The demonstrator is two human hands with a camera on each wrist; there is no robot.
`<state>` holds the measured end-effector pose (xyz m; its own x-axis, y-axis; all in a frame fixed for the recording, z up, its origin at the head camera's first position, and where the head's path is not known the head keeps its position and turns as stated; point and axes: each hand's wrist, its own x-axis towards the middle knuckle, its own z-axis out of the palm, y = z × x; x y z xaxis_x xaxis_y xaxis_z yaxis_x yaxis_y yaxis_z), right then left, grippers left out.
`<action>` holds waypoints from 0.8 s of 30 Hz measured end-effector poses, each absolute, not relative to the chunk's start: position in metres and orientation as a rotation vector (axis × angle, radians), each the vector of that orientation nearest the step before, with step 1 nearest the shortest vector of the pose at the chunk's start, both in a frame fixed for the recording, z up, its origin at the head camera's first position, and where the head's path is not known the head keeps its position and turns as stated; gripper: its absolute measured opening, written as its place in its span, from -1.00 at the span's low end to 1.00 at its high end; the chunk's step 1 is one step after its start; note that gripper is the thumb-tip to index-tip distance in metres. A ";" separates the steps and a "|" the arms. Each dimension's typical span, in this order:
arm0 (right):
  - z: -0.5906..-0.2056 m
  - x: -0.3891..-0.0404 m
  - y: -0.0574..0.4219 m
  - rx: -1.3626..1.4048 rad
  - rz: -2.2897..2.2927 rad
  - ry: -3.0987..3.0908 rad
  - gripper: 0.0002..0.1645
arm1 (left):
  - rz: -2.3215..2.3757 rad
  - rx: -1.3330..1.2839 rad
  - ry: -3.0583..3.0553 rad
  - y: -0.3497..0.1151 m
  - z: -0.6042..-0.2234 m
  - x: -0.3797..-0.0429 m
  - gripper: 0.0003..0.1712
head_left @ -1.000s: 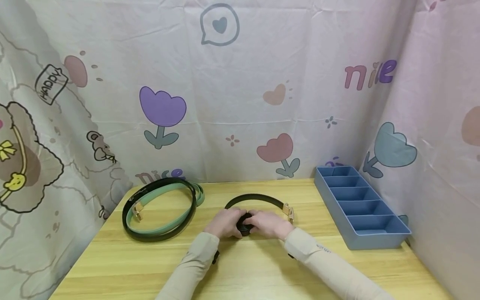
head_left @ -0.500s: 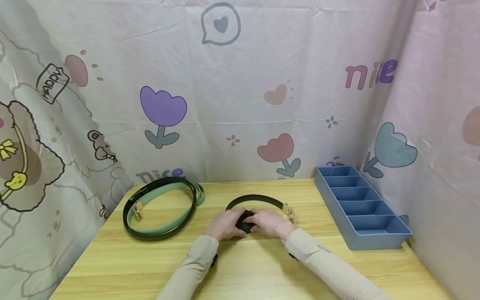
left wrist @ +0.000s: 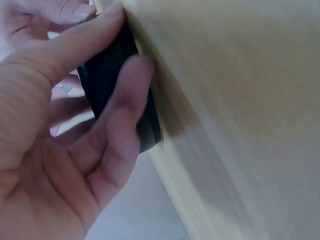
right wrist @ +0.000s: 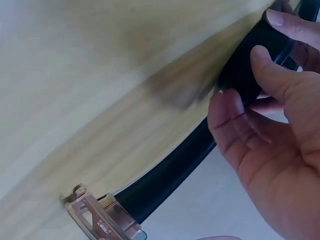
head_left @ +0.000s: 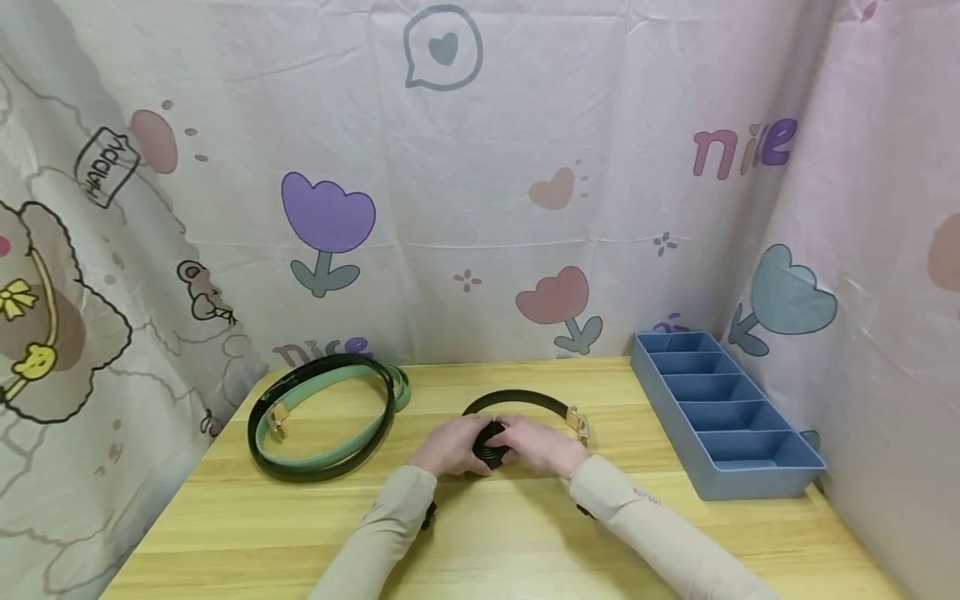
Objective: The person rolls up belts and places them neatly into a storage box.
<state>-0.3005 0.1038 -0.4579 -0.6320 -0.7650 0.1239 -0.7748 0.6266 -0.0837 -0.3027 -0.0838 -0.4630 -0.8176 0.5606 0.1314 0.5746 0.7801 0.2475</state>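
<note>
A black belt stands on edge, part of it wound into a tight coil (head_left: 489,455) in the middle of the table in the head view. My left hand (head_left: 452,447) grips the coil from the left; the left wrist view shows its thumb and fingers around the black strap (left wrist: 102,75). From the right, my right hand (head_left: 542,447) holds the same coil, thumb pressed on its outer side in the right wrist view. The unrolled strap (head_left: 517,396) curves behind both hands to a gold buckle (right wrist: 102,220) at the right.
Left on the wooden table (head_left: 247,533) lie another black belt (head_left: 318,477) and a green belt (head_left: 322,460) in large loops, a gold buckle (head_left: 278,421) among them. A blue divided box (head_left: 738,483) stands at the right. Patterned curtains (head_left: 465,208) hang behind.
The loose strap's left bend has drawn in slightly to the right, leaving a shorter arc behind the hands. Both hands keep hold of the coil in nearly the same spot.
</note>
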 end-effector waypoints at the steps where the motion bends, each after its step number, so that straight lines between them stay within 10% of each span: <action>1: -0.458 -0.301 0.103 1.324 0.199 -2.745 -0.63 | -0.426 -0.906 -2.917 -0.083 -0.463 -0.303 -0.29; 24: -0.452 -0.296 0.101 1.366 0.232 -2.737 -0.79 | -0.352 -0.809 -2.932 -0.080 -0.461 -0.299 -0.32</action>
